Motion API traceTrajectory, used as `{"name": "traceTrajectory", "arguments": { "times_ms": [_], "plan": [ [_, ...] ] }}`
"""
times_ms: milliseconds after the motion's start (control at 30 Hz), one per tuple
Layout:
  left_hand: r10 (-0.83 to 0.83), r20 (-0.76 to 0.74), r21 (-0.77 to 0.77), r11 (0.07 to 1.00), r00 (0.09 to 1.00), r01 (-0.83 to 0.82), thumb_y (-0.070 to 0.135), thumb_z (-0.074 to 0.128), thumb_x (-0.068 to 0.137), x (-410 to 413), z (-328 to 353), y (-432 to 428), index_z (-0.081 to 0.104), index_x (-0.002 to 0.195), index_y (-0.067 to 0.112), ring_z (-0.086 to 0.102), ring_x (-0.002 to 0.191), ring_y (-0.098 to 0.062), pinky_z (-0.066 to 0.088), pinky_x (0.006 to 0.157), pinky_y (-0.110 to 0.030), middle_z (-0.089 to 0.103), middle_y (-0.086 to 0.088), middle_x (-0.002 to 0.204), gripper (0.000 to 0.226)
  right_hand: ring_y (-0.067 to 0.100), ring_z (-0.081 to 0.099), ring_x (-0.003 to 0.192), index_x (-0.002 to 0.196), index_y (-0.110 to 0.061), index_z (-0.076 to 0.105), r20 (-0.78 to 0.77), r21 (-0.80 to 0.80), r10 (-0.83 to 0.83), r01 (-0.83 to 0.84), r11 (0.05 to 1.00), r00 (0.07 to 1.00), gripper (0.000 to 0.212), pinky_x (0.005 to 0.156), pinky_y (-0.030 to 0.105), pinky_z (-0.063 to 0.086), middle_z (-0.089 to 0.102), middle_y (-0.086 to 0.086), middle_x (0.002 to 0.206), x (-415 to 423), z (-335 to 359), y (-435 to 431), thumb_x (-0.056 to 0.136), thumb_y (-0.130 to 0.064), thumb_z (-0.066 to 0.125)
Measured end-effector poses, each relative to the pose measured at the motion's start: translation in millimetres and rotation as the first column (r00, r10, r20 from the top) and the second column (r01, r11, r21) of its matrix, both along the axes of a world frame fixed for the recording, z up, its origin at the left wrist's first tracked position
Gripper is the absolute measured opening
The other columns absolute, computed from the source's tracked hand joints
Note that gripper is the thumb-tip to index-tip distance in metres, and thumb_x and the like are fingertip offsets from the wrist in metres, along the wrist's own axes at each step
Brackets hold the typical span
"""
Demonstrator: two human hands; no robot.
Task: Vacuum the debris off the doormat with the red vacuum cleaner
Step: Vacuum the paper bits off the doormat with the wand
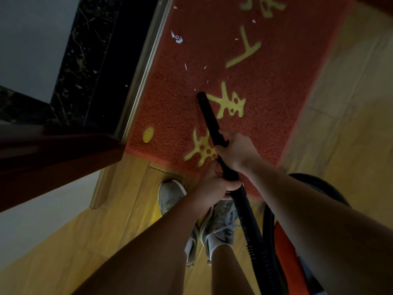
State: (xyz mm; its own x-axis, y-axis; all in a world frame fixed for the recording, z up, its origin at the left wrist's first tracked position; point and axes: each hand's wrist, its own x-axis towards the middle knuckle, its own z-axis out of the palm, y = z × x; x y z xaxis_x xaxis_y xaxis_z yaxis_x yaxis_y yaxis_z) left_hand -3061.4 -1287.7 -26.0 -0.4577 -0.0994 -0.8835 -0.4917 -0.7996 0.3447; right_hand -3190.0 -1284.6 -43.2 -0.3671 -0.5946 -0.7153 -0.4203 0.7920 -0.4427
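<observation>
Well beyond the right hand (236,150), debris (177,38).

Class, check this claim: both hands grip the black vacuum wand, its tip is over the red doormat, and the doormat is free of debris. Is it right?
One part is wrong: the head view shows white scraps lying on the doormat, ahead of the tip of the black wand. Otherwise yes: left hand and right hand both grip the wand, its tip over the doormat.
</observation>
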Motion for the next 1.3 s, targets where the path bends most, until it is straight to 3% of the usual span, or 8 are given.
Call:
{"name": "traceTrajectory", "arguments": {
  "times_ms": [233,400,567,700,800,900,1100,1300],
  "plan": [
    [0.056,-0.005,0.01,0.998,0.998,-0.056,-0.007,0.068,0.09,-0.9,-5.4,-13.2,0.047,0.139,0.019,0.075,0.075,-0.013,0.059,0.059,-0.025,0.069,-0.008,0.108,0.059,0.022,0.069,0.084,0.149,-0.026,0.046,0.015,-0.023,0.005,-0.005,1.0,1.0,0.057,0.075,0.034,0.059,0.072,0.005,0.108,-0.1,-7.4,-15.2,0.094,-0.024,0.058],
    [0.068,-0.02,-0.006,0.998,0.997,-0.068,-0.004,0.068,0.09,6.0,-6.1,-21.0,0.052,0.111,0.036,0.075,0.077,-0.011,0.059,0.06,-0.025,0.069,-0.005,0.108,0.047,0.026,0.069,0.087,0.146,-0.023,0.05,0.02,-0.039,0.036,-0.035,0.999,0.999,0.053,0.078,0.038,0.058,0.072,0.008,0.108,7.1,-7.2,-25.3,0.093,-0.023,0.059],
    [0.034,-0.002,0.01,0.999,0.999,-0.034,-0.002,0.071,0.089,1.1,-1.8,-15.1,0.049,0.134,0.024,0.076,0.089,-0.018,0.061,0.071,-0.034,0.07,-0.008,0.112,0.056,0.023,0.07,0.085,0.149,-0.024,0.046,0.024,-0.01,0.002,-0.002,1.0,1.0,0.057,0.077,0.035,0.059,0.072,0.006,0.107,1.6,-3.2,-18.0,0.093,-0.023,0.057],
    [-0.012,-0.03,-0.001,1.0,0.999,0.012,0.0,0.069,0.091,-8.7,6.9,-5.9,0.049,0.129,0.028,0.073,0.099,-0.024,0.061,0.082,-0.038,0.068,-0.01,0.116,0.051,0.019,0.063,0.074,0.147,-0.022,0.049,-0.003,-0.003,-0.008,0.008,1.0,1.0,0.053,0.064,0.027,0.048,0.068,0.003,0.096,-9.1,4.2,-4.2,0.094,-0.024,0.057],
    [-0.051,-0.058,-0.002,0.999,0.997,0.05,0.003,0.069,0.092,-12.3,9.8,0.3,0.053,0.117,0.035,0.073,0.102,-0.025,0.06,0.088,-0.043,0.07,-0.009,0.117,0.044,0.024,0.068,0.086,0.148,-0.023,0.047,-0.009,0.017,-0.017,0.017,1.0,1.0,0.055,0.076,0.034,0.057,0.07,0.006,0.105,-13.9,4.7,4.0,0.094,-0.026,0.059],
    [-0.051,-0.057,-0.013,0.999,0.997,0.05,0.003,0.068,0.092,-12.4,8.5,3.5,0.054,0.111,0.041,0.072,0.102,-0.024,0.061,0.082,-0.038,0.07,-0.009,0.118,0.044,0.025,0.069,0.096,0.148,-0.023,0.048,0.0,0.008,-0.027,0.027,1.0,1.0,0.056,0.083,0.035,0.057,0.07,0.009,0.117,-13.7,1.3,7.4,0.093,-0.025,0.061],
    [-0.045,0.0,-0.003,0.999,0.999,0.045,0.004,0.073,0.089,-6.0,1.3,2.4,0.046,0.141,0.027,0.074,0.097,-0.023,0.061,0.08,-0.037,0.07,-0.008,0.116,0.063,0.027,0.068,0.089,0.149,-0.022,0.046,0.004,0.019,-0.026,0.026,0.999,1.0,0.056,0.068,0.027,0.045,0.07,0.01,0.116,-8.0,-1.8,4.9,0.094,-0.025,0.057],
    [-0.027,-0.02,0.006,1.0,0.999,0.027,0.004,0.07,0.092,-10.9,4.7,-1.9,0.047,0.135,0.031,0.072,0.098,-0.022,0.059,0.073,-0.031,0.069,-0.005,0.114,0.056,0.02,0.066,0.073,0.146,-0.024,0.049,-0.003,0.009,-0.029,0.029,1.0,1.0,0.053,0.056,0.022,0.043,0.072,0.005,0.1,-11.7,2.9,1.3,0.093,-0.025,0.056]
  ]
}}
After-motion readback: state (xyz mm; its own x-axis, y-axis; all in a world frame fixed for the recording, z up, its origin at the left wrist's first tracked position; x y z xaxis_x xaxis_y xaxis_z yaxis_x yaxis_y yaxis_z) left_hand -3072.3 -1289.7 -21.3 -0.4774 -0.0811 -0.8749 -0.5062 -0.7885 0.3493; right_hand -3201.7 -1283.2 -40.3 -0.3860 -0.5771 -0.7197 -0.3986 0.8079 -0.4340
